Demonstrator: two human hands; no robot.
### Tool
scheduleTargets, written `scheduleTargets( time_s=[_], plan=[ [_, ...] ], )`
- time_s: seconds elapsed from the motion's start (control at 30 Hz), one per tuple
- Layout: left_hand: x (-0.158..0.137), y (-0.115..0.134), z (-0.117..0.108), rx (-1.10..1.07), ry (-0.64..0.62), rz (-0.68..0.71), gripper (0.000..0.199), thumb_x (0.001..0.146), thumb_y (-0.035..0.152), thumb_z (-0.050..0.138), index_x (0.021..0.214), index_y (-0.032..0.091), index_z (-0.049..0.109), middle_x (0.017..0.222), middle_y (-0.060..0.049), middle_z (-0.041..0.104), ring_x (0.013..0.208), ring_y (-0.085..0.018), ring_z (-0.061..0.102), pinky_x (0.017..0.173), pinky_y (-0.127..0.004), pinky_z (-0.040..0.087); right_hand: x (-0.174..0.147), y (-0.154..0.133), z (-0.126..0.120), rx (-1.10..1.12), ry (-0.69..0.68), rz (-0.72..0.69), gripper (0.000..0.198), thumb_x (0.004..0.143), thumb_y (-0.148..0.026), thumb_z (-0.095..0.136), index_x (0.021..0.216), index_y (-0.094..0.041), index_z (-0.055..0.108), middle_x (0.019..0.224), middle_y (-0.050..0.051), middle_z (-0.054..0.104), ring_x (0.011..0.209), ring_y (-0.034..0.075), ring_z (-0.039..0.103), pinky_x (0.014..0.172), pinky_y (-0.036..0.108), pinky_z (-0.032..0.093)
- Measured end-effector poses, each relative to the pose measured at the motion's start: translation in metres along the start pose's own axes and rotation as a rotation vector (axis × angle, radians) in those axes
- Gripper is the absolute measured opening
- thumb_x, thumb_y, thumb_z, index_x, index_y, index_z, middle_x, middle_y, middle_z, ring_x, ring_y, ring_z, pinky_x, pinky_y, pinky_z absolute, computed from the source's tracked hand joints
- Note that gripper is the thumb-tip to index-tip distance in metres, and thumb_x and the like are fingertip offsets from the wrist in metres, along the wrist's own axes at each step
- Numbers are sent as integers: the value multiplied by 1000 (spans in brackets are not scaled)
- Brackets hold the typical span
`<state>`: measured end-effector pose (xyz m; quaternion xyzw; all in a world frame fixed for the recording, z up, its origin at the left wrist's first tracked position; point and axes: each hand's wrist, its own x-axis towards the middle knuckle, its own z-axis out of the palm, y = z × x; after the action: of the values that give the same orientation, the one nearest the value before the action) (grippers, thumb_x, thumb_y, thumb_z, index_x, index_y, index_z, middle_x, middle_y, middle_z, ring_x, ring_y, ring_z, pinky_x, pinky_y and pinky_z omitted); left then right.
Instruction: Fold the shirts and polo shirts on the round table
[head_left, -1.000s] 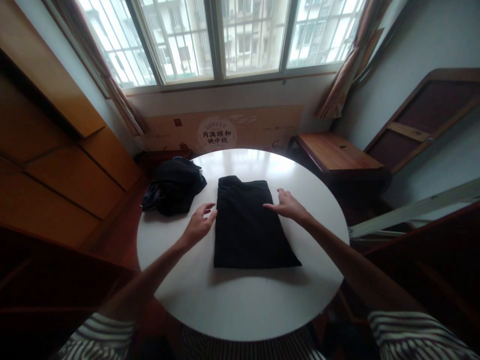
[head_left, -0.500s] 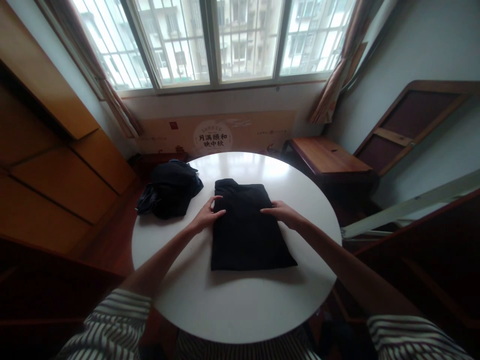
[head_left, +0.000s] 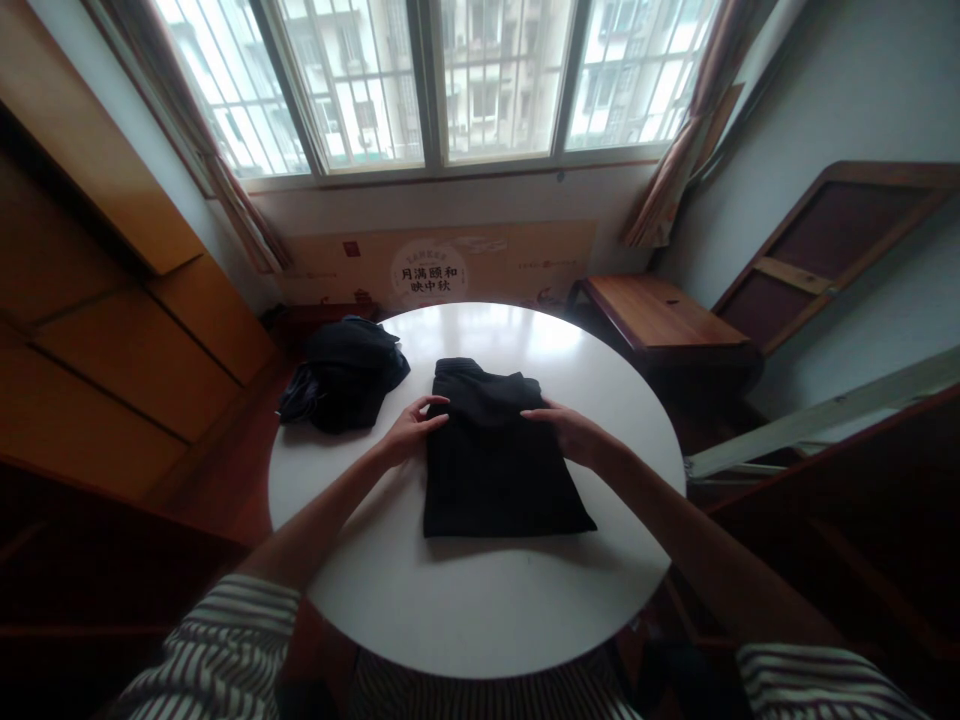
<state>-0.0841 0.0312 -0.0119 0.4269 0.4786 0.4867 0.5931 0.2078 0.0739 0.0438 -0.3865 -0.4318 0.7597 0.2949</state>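
Note:
A folded black garment [head_left: 502, 475] lies flat on the white round table [head_left: 480, 620], with a band like a waistband along its far left edge. At its left side my left hand [head_left: 411, 428] pinches the edge, thumb on the cloth. My right hand [head_left: 571, 428] grips the opposite edge with its thumb on top; its other fingers are mostly hidden. Between the two hands the cloth is slightly ruffled, and its far edge is uneven. The near part lies smooth.
A heap of dark clothes [head_left: 341, 375] sits at the table's far left edge, partly overhanging it. Beyond the table on the right stands a low wooden table [head_left: 664, 310]. Wooden cabinets [head_left: 127, 360] line the left side, and a barred window [head_left: 427, 90] is ahead.
The cloth between my hands has bunched up, and the garment's far right edge has become wavy. Both hands stay at its sides. The camera view has shifted slightly.

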Motion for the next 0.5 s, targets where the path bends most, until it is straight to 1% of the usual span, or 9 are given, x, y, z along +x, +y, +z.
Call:
scheduleTargets(
  time_s=[0.13,0.23,0.33,0.43,0.5],
  plan=[
    [-4,4,3,-32,27,-45,65,66,36,88,120,17,57,79,-3,72,69,-15,69,65,-24,58,2,3,3,-25,-32,-28,56,78,-21,73,131,-23,53,114,8,71,102,26,70,87,38,60],
    [-6,8,4,-4,18,-101,74,64,34,90,126,18,53,80,-4,72,68,-17,70,63,-26,58,5,5,1,-41,-40,-49,58,78,-24,73,132,-23,52,115,9,70,104,28,69,87,41,60],
    [-8,12,6,1,-8,-109,82,62,29,91,131,19,49,80,-4,73,66,-18,70,63,-27,59,4,6,-1,-24,-29,-23,60,75,-22,75,131,-24,51,114,8,70,105,27,68,87,39,60],
    [-8,11,7,-12,-13,-86,82,62,28,91,132,19,48,80,-4,73,67,-17,71,64,-27,59,1,7,-3,20,-22,16,63,74,-19,76,130,-26,49,113,6,70,100,23,70,85,35,60],
    [-7,9,7,-9,-15,-77,80,63,29,90,131,20,49,83,-4,73,69,-18,71,66,-28,59,1,10,-5,13,12,1,64,72,-18,78,128,-27,48,108,5,71,91,22,72,79,34,61]
  ],
)
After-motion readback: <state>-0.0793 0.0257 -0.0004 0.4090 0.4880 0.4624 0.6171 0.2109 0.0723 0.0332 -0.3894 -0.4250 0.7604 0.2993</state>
